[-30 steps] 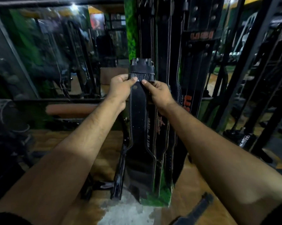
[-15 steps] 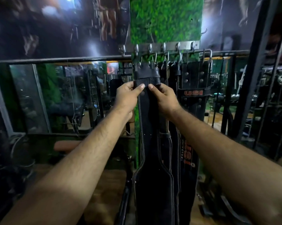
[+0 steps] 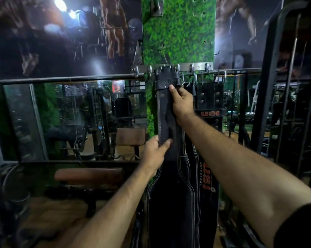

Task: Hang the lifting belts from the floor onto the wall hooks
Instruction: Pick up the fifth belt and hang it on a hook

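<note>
— Dim gym wall: green turf panel (image 3: 178, 33) in the middle, dark posters either side, mirror (image 3: 70, 119) below left reflecting benches.
— And on the panel?
— Metal hook rail (image 3: 170, 67) across it. Black lifting belt (image 3: 166, 122) hanging down from the rail area, buckle end right at the hooks; cannot tell whether actually caught on one.
— Hands?
— Right hand (image 3: 181, 102) high on the belt just under the buckle, fingers curled round its right edge, thumb pressed on the front. Left hand (image 3: 155, 153) lower down, pinching the belt's left edge between thumb and fingers.
— Anything beside it?
— More belts (image 3: 209, 111) already hung just to the right, orange USI lettering on them, touching or overlapping the held one.
</note>
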